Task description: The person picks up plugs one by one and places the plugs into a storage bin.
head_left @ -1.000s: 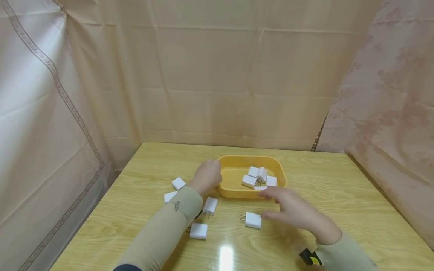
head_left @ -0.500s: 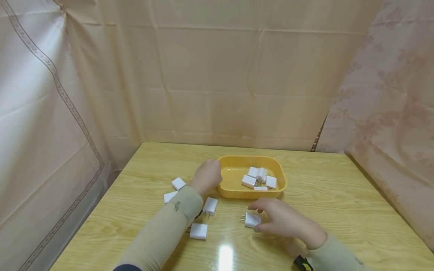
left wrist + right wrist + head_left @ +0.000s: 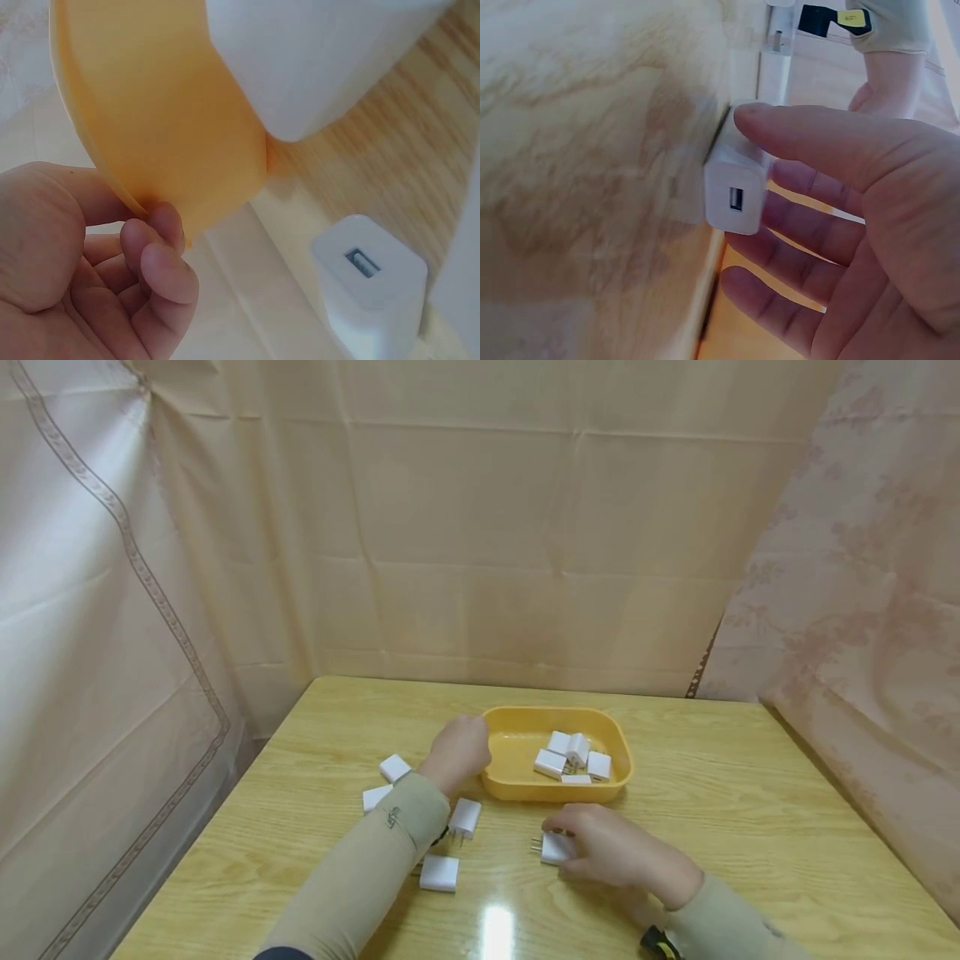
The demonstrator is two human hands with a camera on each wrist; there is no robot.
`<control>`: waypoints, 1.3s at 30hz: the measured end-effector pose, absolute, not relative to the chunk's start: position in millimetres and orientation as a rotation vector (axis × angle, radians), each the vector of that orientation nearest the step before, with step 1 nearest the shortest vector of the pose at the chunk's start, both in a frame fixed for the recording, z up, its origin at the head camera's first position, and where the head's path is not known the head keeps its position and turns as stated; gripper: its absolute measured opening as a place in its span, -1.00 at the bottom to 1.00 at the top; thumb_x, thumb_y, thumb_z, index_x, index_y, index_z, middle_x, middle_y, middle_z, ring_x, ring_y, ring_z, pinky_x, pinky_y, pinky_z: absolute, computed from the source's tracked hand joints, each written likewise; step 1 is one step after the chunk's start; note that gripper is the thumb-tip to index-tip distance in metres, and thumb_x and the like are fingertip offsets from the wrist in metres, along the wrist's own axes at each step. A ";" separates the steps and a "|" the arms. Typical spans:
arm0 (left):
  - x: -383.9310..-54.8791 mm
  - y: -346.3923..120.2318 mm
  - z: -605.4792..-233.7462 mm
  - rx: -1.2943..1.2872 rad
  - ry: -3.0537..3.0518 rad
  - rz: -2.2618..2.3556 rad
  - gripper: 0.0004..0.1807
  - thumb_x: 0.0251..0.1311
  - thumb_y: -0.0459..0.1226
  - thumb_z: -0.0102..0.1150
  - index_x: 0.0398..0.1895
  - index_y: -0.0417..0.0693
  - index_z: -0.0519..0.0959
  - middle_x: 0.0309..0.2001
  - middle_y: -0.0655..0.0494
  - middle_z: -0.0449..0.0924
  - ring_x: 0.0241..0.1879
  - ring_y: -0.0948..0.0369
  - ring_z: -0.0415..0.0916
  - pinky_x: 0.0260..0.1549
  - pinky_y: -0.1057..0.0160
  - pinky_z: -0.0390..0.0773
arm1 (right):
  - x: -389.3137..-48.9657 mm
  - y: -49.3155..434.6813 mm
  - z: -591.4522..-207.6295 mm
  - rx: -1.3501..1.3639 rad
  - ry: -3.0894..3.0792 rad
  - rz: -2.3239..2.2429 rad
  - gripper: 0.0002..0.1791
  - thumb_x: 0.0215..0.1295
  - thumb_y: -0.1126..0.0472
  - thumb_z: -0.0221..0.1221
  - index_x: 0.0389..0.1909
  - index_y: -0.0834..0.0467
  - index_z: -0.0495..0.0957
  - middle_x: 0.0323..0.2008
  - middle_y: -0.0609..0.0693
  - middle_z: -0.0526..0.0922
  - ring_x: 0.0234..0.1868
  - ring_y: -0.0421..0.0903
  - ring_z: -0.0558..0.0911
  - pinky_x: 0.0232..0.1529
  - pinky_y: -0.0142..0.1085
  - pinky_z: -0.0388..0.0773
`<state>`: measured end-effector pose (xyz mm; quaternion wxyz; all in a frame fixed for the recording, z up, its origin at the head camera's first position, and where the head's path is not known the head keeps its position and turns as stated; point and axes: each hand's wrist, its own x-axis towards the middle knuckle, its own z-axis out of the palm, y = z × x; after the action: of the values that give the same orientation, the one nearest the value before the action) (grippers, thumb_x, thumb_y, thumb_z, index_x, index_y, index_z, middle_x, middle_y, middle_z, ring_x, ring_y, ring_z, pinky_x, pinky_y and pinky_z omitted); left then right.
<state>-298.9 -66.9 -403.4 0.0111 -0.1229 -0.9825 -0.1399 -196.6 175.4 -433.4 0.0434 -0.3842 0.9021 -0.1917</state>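
My left hand [image 3: 459, 748] pinches the left rim of a yellow plastic tray [image 3: 517, 790], thumb and fingertips meeting on its edge in the left wrist view. In front of the tray, my right hand [image 3: 615, 847] holds a white USB charger [image 3: 556, 849] that lies on the table, prongs pointing left. The right wrist view has the thumb on one side of this charger [image 3: 736, 196] and curled fingers on the other, its USB port facing the camera. Several white chargers [image 3: 551, 763] lie heaped in the tray's right half.
Several more white chargers lie on the wooden table [image 3: 750, 793] around the left forearm, among them one charger [image 3: 439, 872] near the front and another charger [image 3: 394, 767] farther back. A beige cloth [image 3: 465, 527] hangs behind the table.
My right hand has come down and left from the tray's front right edge to the single charger and closed its fingers round it. The left hand stays at the rim.
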 end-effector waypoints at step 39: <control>-296.0 -66.1 -399.7 -0.369 -3.096 -0.411 -0.95 0.18 -0.45 0.21 -0.31 -0.22 0.63 -0.42 0.03 0.53 -0.45 0.13 0.47 -0.51 0.23 0.51 | -193.3 195.6 -381.1 -1.162 2.880 -0.671 -0.56 0.16 0.22 0.46 0.07 0.18 0.64 -0.10 -0.14 0.67 -0.15 -0.22 0.60 -0.15 -0.15 0.65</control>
<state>-296.0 -66.1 -399.7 -0.0016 -0.1175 -0.9844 -0.1306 -193.3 195.6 -381.1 -0.0181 -0.3656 0.9063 -0.2112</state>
